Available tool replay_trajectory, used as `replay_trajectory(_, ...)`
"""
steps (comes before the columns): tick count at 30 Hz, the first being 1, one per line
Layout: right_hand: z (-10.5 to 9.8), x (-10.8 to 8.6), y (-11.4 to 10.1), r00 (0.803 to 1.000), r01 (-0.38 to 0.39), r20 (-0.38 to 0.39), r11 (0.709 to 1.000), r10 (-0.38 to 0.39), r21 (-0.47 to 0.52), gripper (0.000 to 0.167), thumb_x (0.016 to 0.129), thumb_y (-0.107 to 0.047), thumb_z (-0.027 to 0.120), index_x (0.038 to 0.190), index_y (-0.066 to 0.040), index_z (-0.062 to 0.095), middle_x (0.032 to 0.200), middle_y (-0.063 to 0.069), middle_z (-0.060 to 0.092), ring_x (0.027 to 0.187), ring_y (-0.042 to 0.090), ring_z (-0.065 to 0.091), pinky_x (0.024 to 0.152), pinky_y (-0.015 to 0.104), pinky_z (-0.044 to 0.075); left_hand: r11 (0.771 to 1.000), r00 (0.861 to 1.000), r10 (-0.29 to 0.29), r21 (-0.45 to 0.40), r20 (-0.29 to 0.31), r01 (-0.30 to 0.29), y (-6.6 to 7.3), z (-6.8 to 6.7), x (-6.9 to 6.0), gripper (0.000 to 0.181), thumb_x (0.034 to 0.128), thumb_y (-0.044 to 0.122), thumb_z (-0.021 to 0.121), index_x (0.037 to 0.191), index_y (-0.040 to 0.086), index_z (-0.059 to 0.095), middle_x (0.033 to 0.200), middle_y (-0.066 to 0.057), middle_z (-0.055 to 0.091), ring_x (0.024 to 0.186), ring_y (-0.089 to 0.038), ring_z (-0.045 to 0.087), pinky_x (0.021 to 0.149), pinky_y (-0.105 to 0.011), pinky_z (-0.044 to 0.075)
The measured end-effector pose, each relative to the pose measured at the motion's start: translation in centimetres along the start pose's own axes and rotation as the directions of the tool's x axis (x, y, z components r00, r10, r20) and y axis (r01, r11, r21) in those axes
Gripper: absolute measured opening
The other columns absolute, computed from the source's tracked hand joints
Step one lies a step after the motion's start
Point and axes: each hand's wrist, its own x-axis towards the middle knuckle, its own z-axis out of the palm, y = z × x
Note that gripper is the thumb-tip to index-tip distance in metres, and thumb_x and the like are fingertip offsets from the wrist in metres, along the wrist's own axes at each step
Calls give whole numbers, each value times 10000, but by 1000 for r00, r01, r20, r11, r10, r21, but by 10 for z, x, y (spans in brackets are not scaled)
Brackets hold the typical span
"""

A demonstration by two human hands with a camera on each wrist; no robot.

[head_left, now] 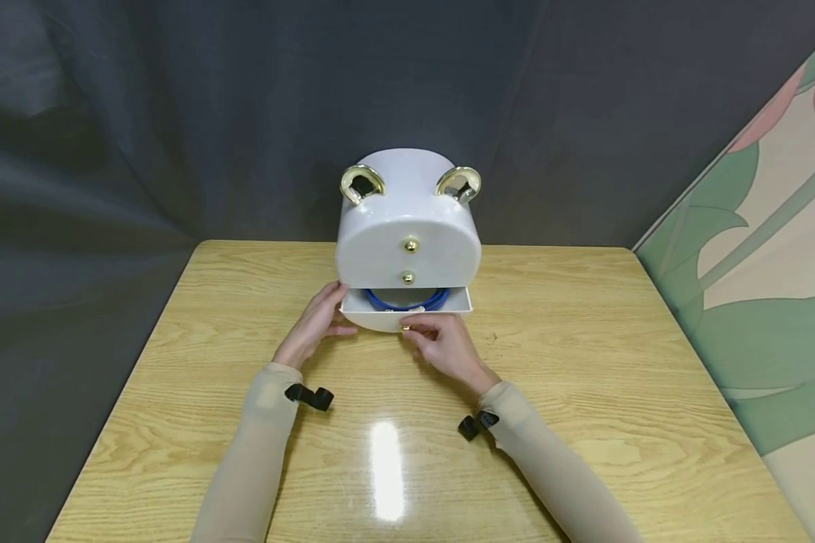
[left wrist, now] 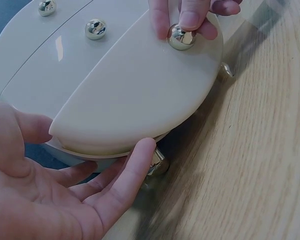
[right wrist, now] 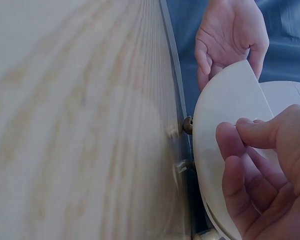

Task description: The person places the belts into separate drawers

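Note:
A white rounded storage box (head_left: pixel 407 204) with gold ear-shaped trims stands at the back of the table. Its bottom drawer (head_left: pixel 373 320) is pulled partway out, and a coiled blue cable (head_left: pixel 436 302) lies inside. My right hand (head_left: pixel 444 347) pinches the gold knob (left wrist: pixel 181 37) of that drawer between thumb and fingers. At the box's left side is my left hand (head_left: pixel 315 324), its fingers fairly straight and touching the side by the drawer (left wrist: pixel 140 100). In the right wrist view the knob is hidden behind my fingertips.
Two more gold knobs, an upper one (head_left: pixel 410 246) and a lower one (head_left: pixel 407 278), sit on the box's front. Small gold feet (left wrist: pixel 159 164) hold it off the wooden table (head_left: pixel 557 339). A dark curtain (head_left: pixel 272 113) hangs behind, and a floral panel (head_left: pixel 774 302) stands at right.

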Motion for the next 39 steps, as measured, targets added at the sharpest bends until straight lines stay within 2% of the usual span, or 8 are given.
replay_trajectory(8,0,6,4,1000,9,-13,1000,-8,6,188,965,-7,766,1137,-53,828,956,109,821,580,250,718,510,223,521,1000,1000,5,-6,7,-5,-1,-1,0,623,1173,439,312,1693,103,239,1538,-243,481,1329,-364,587,969,-385,624)
replay_trajectory(17,1,11,4,999,12,-30,1000,-11,14,196,957,9,764,1139,-38,823,948,119,817,589,267,715,538,219,538,1000,1000,6,4,7,-6,-1,-2,-1,615,1174,438,300,1688,103,252,1519,-240,485,1331,-376,574,995,-418,616)
replay_trajectory(27,1,17,7,999,-14,-39,1000,14,0,199,966,-10,764,1153,-48,822,1016,112,818,626,255,732,568,229,564,1000,1000,-5,3,12,5,0,-1,-1,636,1169,459,309,1700,120,222,1596,-226,429,1420,-435,517,998,-396,613)
replay_trajectory(33,1,22,8,998,-46,-38,999,47,7,197,975,-26,761,1159,-58,822,973,111,816,632,257,734,574,221,558,1000,1000,-2,10,5,2,1,-2,-2,644,1166,472,319,1701,127,222,1611,-227,417,1430,-444,511,1038,-447,595)
replay_trajectory(39,1,25,11,997,-51,-49,998,52,23,204,978,-20,750,1168,-49,818,940,146,812,625,266,727,560,206,527,1000,1000,-16,7,-1,16,1,-1,-2,641,1167,457,332,1709,141,204,1643,-208,385,1448,-437,505,1052,-443,589)
